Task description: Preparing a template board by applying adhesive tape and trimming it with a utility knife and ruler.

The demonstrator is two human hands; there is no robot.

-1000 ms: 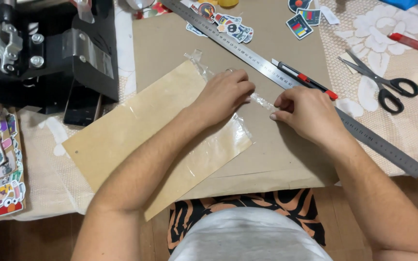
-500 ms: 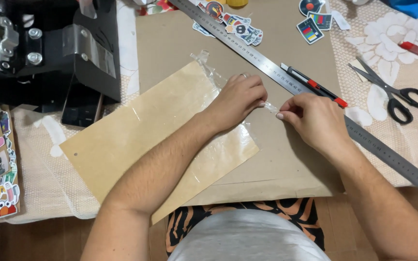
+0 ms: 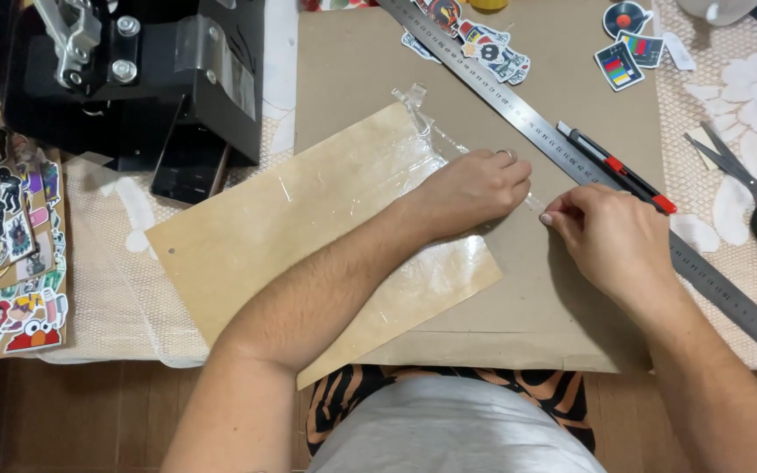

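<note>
The left hand (image 3: 470, 188) lies palm down on the right end of a tan sheet (image 3: 308, 232) that sits slantwise on a brown cardboard mat (image 3: 536, 105), its fingers curled and pressing on clear film (image 3: 422, 153) that covers the sheet. The right hand (image 3: 611, 241) rests just beside it on the bare mat, thumb and forefinger pressed together, apparently pinching a thin strip of that clear film (image 3: 534, 203) stretched between the two hands, though the strip is too faint to be sure. The film bunches into a crumpled tail at the sheet's top corner. A long steel ruler (image 3: 571, 149) runs diagonally across the mat just above both hands, with a black and red utility knife (image 3: 615, 168) lying along it, close to the right knuckles. Stickers (image 3: 484, 48) are scattered near the ruler's upper end, and two more (image 3: 628, 48) lie farther right. Black-handled scissors (image 3: 751, 193) lie on the lace cloth (image 3: 729, 96) to the right. A black press machine (image 3: 133, 79) stands at the upper left, well apart from the hands, and a sticker sheet (image 3: 2, 254) lies at the left edge.
</note>
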